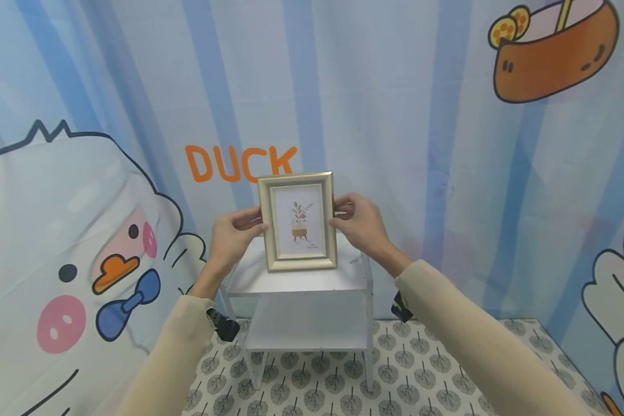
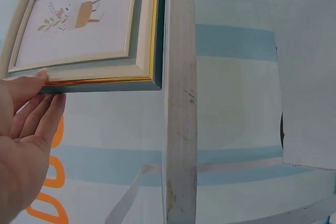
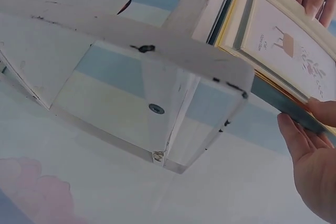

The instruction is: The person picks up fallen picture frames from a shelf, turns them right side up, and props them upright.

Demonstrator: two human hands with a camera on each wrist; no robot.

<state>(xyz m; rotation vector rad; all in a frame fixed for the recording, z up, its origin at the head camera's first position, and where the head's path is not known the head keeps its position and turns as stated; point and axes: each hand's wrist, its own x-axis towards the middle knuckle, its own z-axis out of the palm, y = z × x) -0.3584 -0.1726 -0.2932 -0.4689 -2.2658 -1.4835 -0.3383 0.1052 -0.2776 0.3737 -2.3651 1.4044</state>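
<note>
A gold-and-cream picture frame (image 1: 297, 263) stands upright over the top of a small white table (image 1: 249, 282), its plant print facing me. My left hand (image 1: 230, 240) pinches the frame's left side, thumb on the front edge and fingers behind. On the opposite side, my right hand (image 1: 363, 225) grips it the same way. In the left wrist view the left thumb lies on the rim of the frame (image 2: 100, 72), close to the tabletop edge (image 2: 181, 98). From the right wrist, the frame (image 3: 262, 59) shows a dark green back edge.
Below the tabletop the white table has a lower shelf (image 1: 307, 323) and slanted legs. A striped blue curtain (image 1: 385, 115) with a cartoon duck (image 1: 78, 219) hangs behind and beside it. The floor (image 1: 421, 370) carries a tree pattern. Chipped paint marks the table edge (image 3: 121, 38).
</note>
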